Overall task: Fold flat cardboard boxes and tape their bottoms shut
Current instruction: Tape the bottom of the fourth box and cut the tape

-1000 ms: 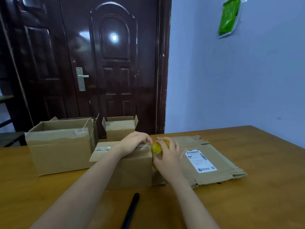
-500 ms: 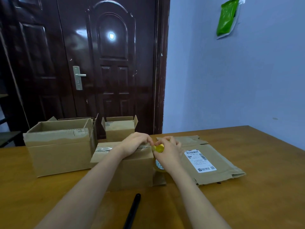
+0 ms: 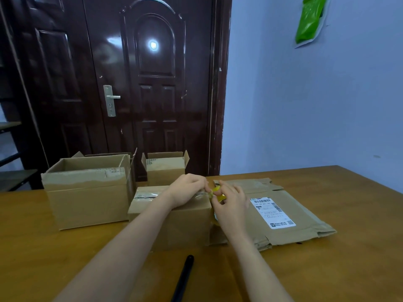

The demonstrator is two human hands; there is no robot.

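Black and slim, a pen-like stick lies on the wooden table nearest the viewer, between the two forearms. Beyond it stands the small cardboard box being sealed, with a strip of clear tape running across its top face. The left hand rests on that top near the right edge, its fingers curled down and pressing the tape against the cardboard. Just beside it, at the box's right corner, the right hand grips a yellow tape roll, fingers bent around it and thumb toward the left hand. To the right, a flattened box with a white shipping label lies flat on the table. Farther left stands a large open box, with a smaller open box behind at the table's far edge, before a dark door.
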